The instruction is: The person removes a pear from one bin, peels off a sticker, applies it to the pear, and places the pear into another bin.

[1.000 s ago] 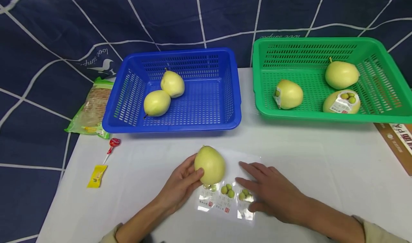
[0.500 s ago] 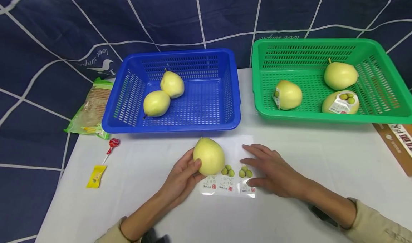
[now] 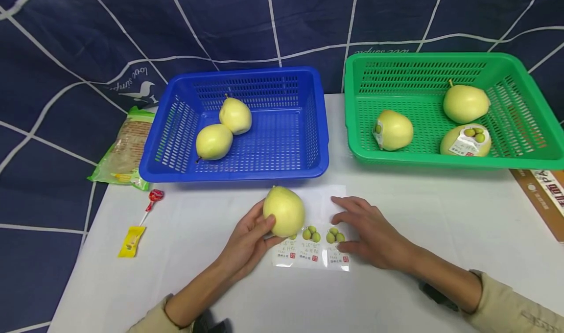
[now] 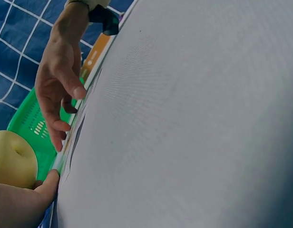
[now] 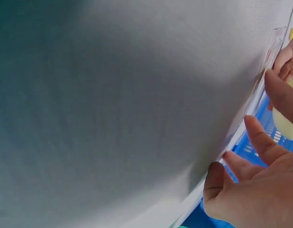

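Note:
My left hand point(image 3: 247, 242) grips a pale yellow pear point(image 3: 284, 211), thumb on its near side, over the left part of a clear sticker sheet point(image 3: 314, 266). The sheet lies flat on the white table and carries several stickers with green fruit pictures and printed text; pear and fingers cover its left side. My right hand point(image 3: 374, 235) is at the sheet's right edge, fingers spread and slightly bent, thumb by the rightmost sticker point(image 3: 337, 245). In the right wrist view its fingertips point(image 5: 253, 124) are at the tabletop; whether they press the sheet I cannot tell.
A blue basket point(image 3: 238, 175) with two pears stands behind the left hand. On the right, a green basket point(image 3: 423, 160) holds three pears, two visibly stickered. A snack bag point(image 3: 125, 149), red lollipop point(image 3: 156, 196) and yellow packet point(image 3: 131, 241) lie left; a brown box point(image 3: 539, 196) lies right.
The sticker sheet has slid away from me, toward the baskets, with my right hand moving alongside. My left hand has shifted slightly the same way, still holding the pear.

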`<state>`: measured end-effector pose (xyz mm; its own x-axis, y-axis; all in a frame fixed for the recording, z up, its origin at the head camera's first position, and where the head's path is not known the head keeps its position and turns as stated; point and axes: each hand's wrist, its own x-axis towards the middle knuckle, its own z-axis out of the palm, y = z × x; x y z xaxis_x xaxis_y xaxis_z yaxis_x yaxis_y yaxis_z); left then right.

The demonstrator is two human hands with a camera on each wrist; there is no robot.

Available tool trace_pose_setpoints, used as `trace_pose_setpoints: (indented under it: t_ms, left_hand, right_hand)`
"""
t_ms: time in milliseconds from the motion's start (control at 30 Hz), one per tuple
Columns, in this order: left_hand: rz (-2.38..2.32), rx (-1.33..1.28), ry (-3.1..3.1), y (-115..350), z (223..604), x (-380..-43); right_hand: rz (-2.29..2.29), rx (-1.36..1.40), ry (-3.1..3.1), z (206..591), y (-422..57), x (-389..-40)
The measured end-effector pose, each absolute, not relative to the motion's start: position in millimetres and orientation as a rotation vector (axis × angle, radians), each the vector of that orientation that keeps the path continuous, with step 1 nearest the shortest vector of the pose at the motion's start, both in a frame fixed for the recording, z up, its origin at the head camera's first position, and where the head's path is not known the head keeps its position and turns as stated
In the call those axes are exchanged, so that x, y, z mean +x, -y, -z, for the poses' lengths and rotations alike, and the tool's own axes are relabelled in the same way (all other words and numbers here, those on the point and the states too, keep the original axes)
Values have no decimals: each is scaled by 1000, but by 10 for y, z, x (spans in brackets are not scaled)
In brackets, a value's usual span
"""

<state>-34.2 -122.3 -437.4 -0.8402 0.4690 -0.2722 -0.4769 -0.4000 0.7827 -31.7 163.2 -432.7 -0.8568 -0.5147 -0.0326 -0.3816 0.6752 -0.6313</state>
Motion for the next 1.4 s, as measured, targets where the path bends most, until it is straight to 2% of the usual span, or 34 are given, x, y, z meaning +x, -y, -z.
trace_pose_setpoints:
  t_ms: [667,967,1400]
  left_hand:
    - [-2211,-9,-1337,1216,4392,-338]
    - [-2217,-11,-1345,1214,4397,-332]
    - [-2192,-27,-1368,1221,4396,-344]
  right_hand:
    - [971,-732,-2685,4337,-1606,-275]
    - [1022,-624,-2622,4316,-1571,-256]
    - [748,-805,-2687,4255,-1528,-84]
